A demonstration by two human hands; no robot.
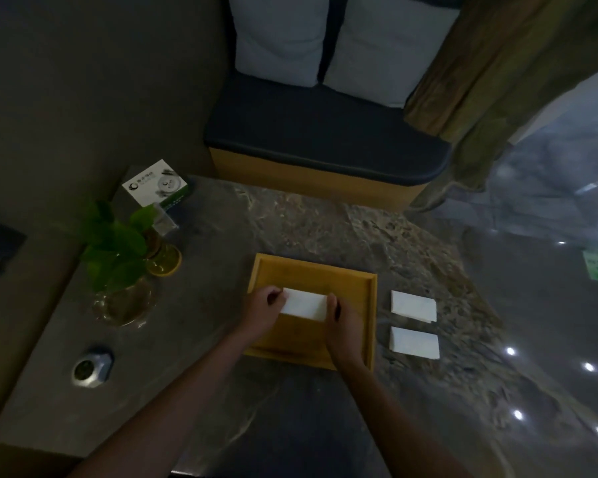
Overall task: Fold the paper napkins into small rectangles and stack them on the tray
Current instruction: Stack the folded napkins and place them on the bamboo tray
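The room was dim. A grey stone-patterned table (290, 222) filled most of the view, its veined top glossy enough on the right side to throw back small bright points of light. On it sat a shallow wooden tray (368, 305), square-edged with a raised rim.

Over the tray, both hands held one folded napkin (304, 305), a small white rectangle lying across the tray's middle. The left hand (263, 307) gripped its left end with curled fingers; the right hand (340, 317) pinched its right end, thumb toward the paper. Whether the napkin rested on the tray floor or was held just above it could not be told.

Two more folded napkins lay on the bare table just right of the tray, one (413, 306) farther away and one (414, 342) nearer, apart from each other and from the tray.

At the table's left stood a green leafy plant (114, 243) in a clear glass vase (123, 305), with a yellowish glass vessel (164, 258) beside it. Behind them a white printed card (154, 182) stood tilted. Nearer on that side sat a small silver hexagonal fitting (92, 365).

Beyond the table was a bench with a dark cushion (318, 132) on a wooden base, two pale pillows (325, 39) leaning at its back, and an olive curtain (491, 81) hanging at the right
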